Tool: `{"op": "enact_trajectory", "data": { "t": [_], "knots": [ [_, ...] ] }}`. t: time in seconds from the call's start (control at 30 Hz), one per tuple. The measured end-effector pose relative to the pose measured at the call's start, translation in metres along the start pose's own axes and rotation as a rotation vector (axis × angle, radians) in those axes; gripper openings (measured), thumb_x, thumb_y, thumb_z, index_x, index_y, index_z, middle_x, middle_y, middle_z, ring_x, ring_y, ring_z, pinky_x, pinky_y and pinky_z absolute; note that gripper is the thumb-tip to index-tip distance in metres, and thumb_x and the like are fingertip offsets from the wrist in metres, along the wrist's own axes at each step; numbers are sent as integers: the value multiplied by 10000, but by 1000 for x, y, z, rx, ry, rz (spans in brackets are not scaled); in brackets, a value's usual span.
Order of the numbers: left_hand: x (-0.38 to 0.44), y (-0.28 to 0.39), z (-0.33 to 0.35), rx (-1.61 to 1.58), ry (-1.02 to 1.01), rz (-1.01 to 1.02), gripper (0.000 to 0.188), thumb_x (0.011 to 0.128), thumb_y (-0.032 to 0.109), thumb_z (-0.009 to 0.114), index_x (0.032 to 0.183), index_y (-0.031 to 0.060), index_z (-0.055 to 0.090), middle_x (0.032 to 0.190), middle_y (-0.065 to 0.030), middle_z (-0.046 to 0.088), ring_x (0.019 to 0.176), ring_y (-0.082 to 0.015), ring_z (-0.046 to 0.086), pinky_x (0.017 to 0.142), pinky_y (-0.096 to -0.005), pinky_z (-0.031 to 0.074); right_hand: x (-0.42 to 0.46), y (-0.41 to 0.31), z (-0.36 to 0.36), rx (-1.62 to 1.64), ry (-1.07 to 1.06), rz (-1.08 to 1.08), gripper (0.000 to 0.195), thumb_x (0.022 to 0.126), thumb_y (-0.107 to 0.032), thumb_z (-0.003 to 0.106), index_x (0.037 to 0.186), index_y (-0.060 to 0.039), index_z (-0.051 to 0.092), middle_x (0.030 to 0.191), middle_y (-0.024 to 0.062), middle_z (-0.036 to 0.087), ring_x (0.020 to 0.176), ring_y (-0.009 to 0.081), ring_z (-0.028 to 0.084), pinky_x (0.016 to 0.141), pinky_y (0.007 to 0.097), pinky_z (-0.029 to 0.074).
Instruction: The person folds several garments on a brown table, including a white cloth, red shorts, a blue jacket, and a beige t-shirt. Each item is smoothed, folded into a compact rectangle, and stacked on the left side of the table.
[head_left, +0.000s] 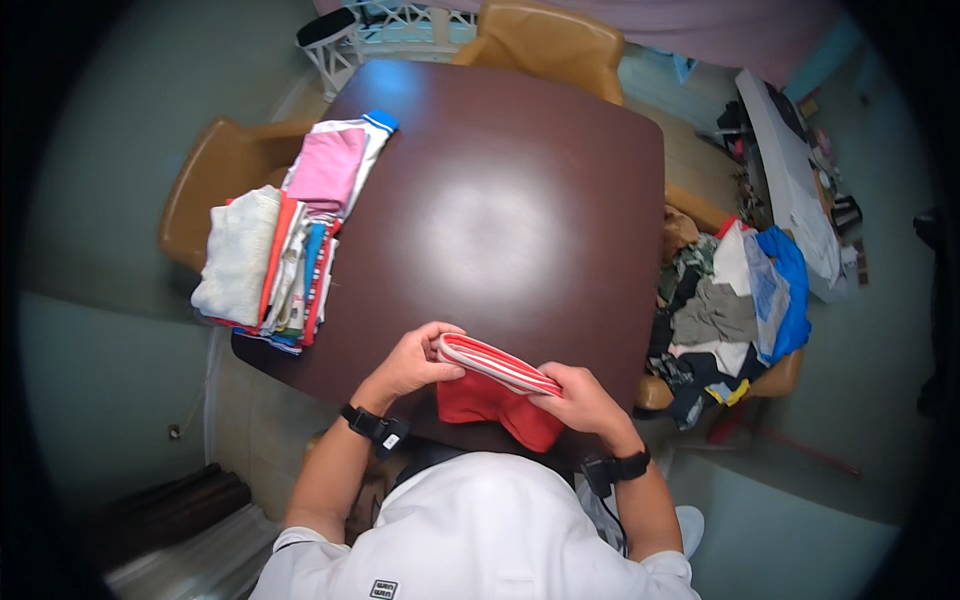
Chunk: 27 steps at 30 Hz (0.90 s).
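Observation:
A red garment (499, 409) with a red-and-white striped band hangs between my hands at the near edge of the dark wooden table (480, 225). My left hand (420, 360) grips the left end of the band between thumb and fingers. The band's right end is pinched in my right hand (581, 394). Below the band, the plain red cloth droops in soft folds. Whether its lower edge rests on the table, I cannot tell.
Stacks of folded clothes (244, 255), with a folded pink cloth (328, 166) behind, line the table's left side. A heap of loose clothes (712, 315) lies on a chair at the right. Tan chairs (551, 45) surround the table; a stool (330, 37) stands at the far left corner.

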<state>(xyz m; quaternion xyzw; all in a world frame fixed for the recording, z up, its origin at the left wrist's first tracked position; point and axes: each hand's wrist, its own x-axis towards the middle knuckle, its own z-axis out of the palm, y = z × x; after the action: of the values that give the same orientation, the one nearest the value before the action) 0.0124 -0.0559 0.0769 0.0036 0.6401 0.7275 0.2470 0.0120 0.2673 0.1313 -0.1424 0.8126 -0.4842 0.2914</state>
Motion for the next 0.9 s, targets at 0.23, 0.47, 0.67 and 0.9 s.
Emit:
{"op": "enact_trajectory", "data": {
  "t": [0.23,0.47,0.67,0.9],
  "knots": [
    [7,-29,4,-140,-133,-68,400,1004,50,766,1398,2,713,1339,-59,759,1229,-137,676,1134,-351,516,-3,14,0,166,17,100,268,936,-119,822,1163,7,753,988,77,784,918,120,695,861,324,573],
    [-6,-12,3,-89,-229,-4,444,1012,109,784,1437,10,698,1385,-98,748,1292,-183,656,1185,-368,472,1,-3,-4,341,-81,156,262,945,-69,827,1183,11,751,1045,16,764,943,85,671,876,278,559],
    [-16,10,2,25,-127,147,409,1049,17,715,1455,0,672,1415,-74,732,1296,-172,644,1178,-358,470,16,0,-5,575,85,71,650,936,-87,836,1512,29,556,1347,105,694,1211,162,666,1062,325,548],
    [-60,99,-57,-29,342,250,376,1062,112,721,1423,13,690,1332,-64,749,1255,-147,661,1136,-355,503,38,52,16,792,167,132,513,1059,-162,740,1504,22,564,1359,163,700,1210,232,704,1005,373,618]
  ]
}}
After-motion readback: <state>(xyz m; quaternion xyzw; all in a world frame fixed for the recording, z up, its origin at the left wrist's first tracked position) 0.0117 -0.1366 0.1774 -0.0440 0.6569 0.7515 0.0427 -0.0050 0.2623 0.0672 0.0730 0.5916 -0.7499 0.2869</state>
